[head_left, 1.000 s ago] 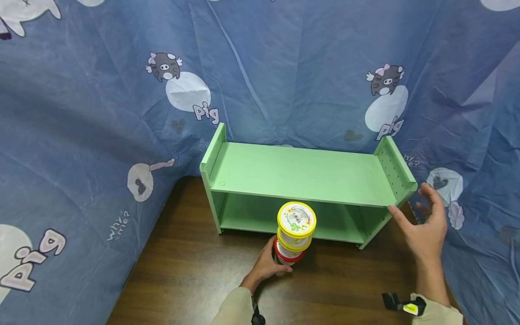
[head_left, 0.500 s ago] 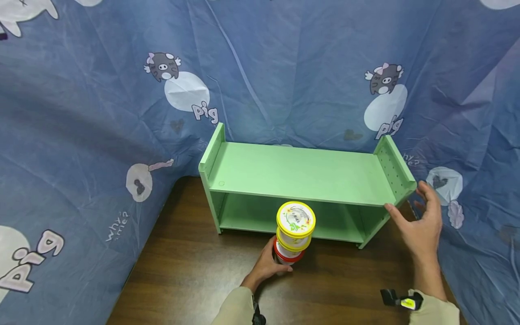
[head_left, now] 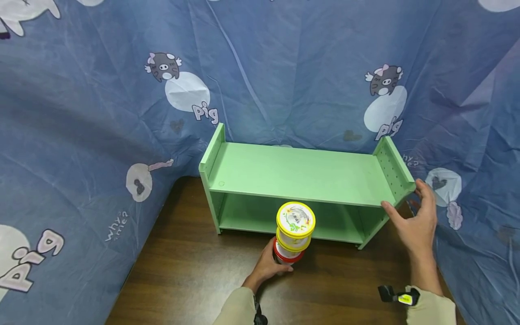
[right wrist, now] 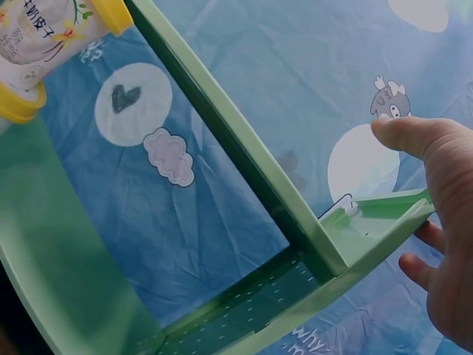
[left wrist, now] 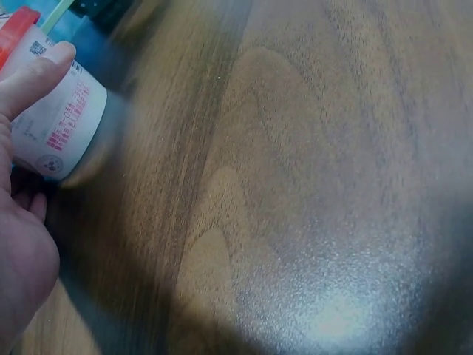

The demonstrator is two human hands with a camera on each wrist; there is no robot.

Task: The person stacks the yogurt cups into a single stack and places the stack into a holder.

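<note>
Right now the left hand (head_left: pixel 266 266) curls round the lowest of the stacked tubs (head_left: pixel 293 234), which stand upright on the desk (head_left: pixel 195 280) just in front of the green shelf (head_left: pixel 300 174), about midway along its open lower bay. The stack's long axis runs straight up: a red-rimmed tub at the bottom and two yellow-lidded ones above it, the top lid reaching about level with the shelf's upper board. From the left hand the lower bay lies directly ahead, away from the person. The right hand (head_left: pixel 414 219) is well apart from the tubs, at the shelf's right end panel; its fingers are spread and nearly straight, with the thumb on the front corner and the fingers behind the panel, holding nothing else. So the left hand alone has the stack.

Writing: the blue cloth (head_left: pixel 101 113) behind carries "pig" and "why? me?" beside cartoon pigs. The tub labels show pink and black print, too small or blurred to read.
</note>
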